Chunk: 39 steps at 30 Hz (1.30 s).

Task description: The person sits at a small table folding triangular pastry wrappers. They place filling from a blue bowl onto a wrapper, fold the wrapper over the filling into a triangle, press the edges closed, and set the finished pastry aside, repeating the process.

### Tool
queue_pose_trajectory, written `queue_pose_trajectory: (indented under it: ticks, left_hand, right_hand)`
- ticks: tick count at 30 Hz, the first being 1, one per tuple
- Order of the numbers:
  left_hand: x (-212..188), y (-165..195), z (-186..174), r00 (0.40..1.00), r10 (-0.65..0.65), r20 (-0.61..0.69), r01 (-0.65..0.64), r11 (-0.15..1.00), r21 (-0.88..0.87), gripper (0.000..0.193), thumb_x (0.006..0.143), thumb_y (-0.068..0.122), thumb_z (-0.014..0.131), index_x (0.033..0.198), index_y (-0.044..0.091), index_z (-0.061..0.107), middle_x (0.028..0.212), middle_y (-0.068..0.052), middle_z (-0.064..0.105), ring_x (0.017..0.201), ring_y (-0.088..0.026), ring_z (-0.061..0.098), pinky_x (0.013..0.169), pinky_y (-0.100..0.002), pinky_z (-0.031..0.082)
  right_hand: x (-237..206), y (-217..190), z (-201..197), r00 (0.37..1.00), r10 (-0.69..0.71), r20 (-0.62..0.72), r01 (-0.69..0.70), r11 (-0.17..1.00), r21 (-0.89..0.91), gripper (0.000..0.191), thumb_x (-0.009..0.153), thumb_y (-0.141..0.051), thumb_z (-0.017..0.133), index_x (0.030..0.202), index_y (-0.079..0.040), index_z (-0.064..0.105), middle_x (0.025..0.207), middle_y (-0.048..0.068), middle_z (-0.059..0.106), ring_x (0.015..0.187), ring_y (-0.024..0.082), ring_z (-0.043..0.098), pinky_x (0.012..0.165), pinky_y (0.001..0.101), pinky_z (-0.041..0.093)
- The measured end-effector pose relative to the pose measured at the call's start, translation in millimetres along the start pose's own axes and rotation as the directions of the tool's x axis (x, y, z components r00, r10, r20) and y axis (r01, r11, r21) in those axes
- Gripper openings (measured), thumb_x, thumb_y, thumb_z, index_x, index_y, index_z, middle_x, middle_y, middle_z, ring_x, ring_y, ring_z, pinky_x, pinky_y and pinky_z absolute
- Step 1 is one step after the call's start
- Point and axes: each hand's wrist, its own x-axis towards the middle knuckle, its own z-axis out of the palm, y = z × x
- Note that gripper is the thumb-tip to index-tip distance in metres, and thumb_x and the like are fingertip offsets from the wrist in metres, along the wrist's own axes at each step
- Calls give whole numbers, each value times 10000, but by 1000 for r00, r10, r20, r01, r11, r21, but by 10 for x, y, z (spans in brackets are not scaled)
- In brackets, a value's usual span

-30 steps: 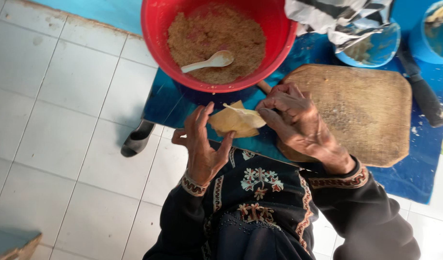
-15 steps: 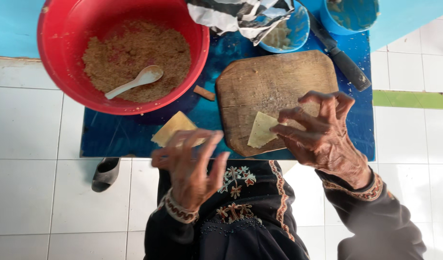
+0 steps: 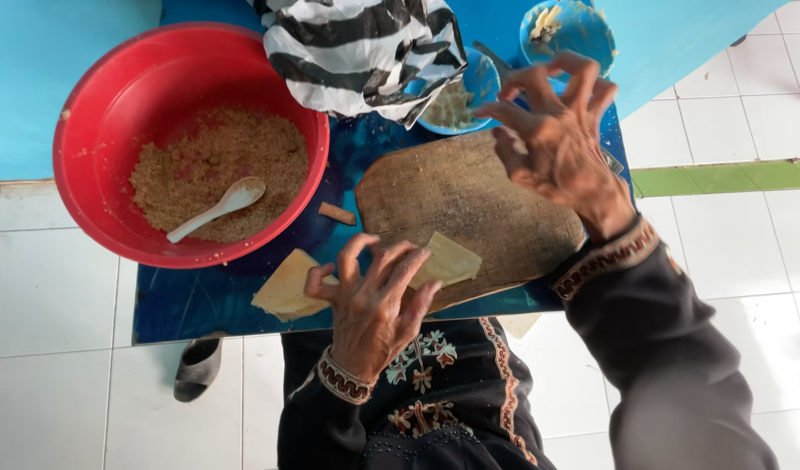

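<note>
Left hand (image 3: 374, 300), fingers spread and lightly curled, rests its fingertips on a pale dough wrapper (image 3: 448, 261) lying at the near edge of the wooden board (image 3: 469, 204). Right hand (image 3: 552, 130) is raised above the far end of the board, fingers spread wide, holding nothing. A second wrapper (image 3: 287, 287) lies on the blue surface (image 3: 200, 300), just beside the left hand. Left of the board stands a red bowl (image 3: 95, 113) of minced filling with a white spoon (image 3: 217, 209) in it.
</note>
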Motion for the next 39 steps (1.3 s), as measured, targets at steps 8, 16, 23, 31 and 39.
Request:
queue_pose_trajectory:
  ticks: [8,16,23,31,39]
  left_hand:
    - [73,-51,77,997,-38,73,54,970,-238,703,851,584,767,1370,130,630,1317,-18,612,1297,-324,452,1123,-484,349]
    - [74,-29,51,997,-21,80,34,985,-168,748,805,604,788,1363,132,630,1300,-10,623,1281,-305,454,1084,-524,289]
    - [54,-32,62,997,-25,73,37,986,-160,766,787,623,781,1360,137,633,1307,-18,628,1290,-314,452,1089,-560,253]
    - [32,-37,78,996,-41,82,55,983,-176,762,797,607,792,1370,133,626,1313,-23,626,1292,-322,450,1101,-554,266]
    - [41,-34,20,997,-33,74,47,979,-201,700,773,551,813,1315,136,657,1288,-11,636,1257,-308,460,1057,-552,240]
  right_hand:
    - [333,87,342,967,-76,242,66,997,51,284,817,-333,749,1085,-284,828,1213,25,576,1310,369,320,903,641,246]
    - [274,153,410,988,17,156,-50,976,211,285,765,-436,919,980,-275,822,1250,-31,563,1312,339,309,966,602,229]
    - [139,66,307,998,39,45,-46,987,154,253,799,-388,926,964,-239,805,1260,-35,546,1340,344,304,1006,591,213]
    - [102,17,322,999,31,-14,-29,992,120,132,829,-258,892,900,-220,787,1233,-51,563,1305,308,329,1069,568,218]
    - [66,17,147,997,50,59,-72,874,480,345,814,-328,947,1049,-142,778,1223,-8,562,1271,277,357,1134,471,274]
